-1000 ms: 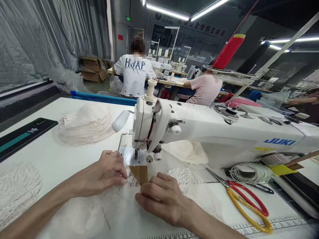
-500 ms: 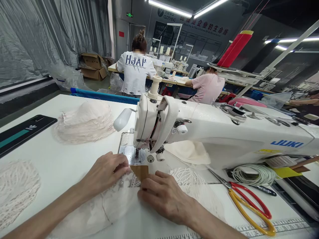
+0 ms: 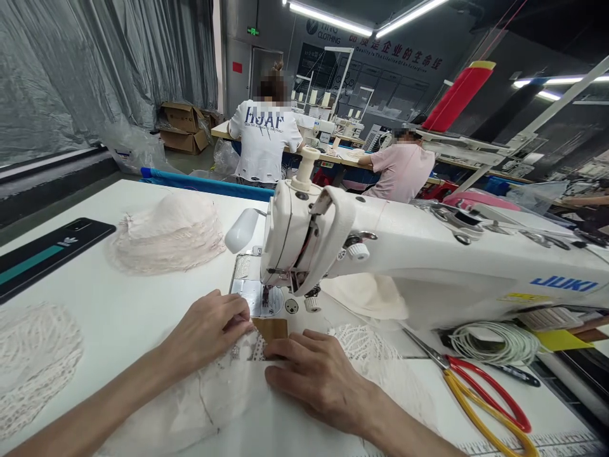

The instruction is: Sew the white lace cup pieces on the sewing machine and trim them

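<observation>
My left hand [image 3: 209,330] lies palm down with its fingers curled onto the lace fabric [image 3: 223,393], pinching its front edge just short of the needle plate [image 3: 257,298]. My right hand [image 3: 318,374] rests flat and open on the same fabric, fingertips touching the small tan patch [image 3: 272,329] that sits between the two hands, right below the presser foot. The fabric spreads from the patch toward the near edge of the white table [image 3: 118,311], under both wrists. The head of the sewing machine [image 3: 428,254] hangs directly above the plate, so I have little headroom there, and its body closes off the whole right back of the table. To my right, past the right hand, the red and yellow scissors [image 3: 485,400] lie near the table's near right corner, with a coil of white cord [image 3: 490,343] beside them against the machine base. To my left the tabletop is open up to a stack of pale lace pieces [image 3: 166,235] further back, another lace piece [image 3: 33,362] at the left edge, and a dark phone [image 3: 47,254] toward the far left corner.
</observation>
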Demonstrator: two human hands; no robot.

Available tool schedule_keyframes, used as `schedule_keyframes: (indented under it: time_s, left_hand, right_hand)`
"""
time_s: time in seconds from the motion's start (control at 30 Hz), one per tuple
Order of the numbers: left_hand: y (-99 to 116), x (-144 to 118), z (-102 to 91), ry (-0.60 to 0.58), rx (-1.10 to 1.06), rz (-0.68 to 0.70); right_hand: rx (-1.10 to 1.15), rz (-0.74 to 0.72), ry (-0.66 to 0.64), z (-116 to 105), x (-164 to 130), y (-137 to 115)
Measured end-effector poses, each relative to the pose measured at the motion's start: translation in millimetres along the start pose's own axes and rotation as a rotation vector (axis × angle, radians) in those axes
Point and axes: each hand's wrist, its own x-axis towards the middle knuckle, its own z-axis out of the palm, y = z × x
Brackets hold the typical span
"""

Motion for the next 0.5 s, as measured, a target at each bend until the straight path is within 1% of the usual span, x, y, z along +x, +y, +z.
schedule_keyframes:
  time_s: [0.1,0.23,0.5]
  left_hand:
    - [3.1,0.1,-1.3,0.001,-0.015,-0.031]
    - [3.5,1.4,-1.5,-0.002,-0.012,-0.039]
    - [2.6,-0.1,2.9,0.008,0.018,-0.010]
  right_hand:
    - [0.003,-0.001,-0.002,0.3,-0.3,0.6]
    - [0.019,0.000,0.002,1.0,0.0,1.2]
    - [0.010,0.011,-0.020,0.3,-0.4,2.2]
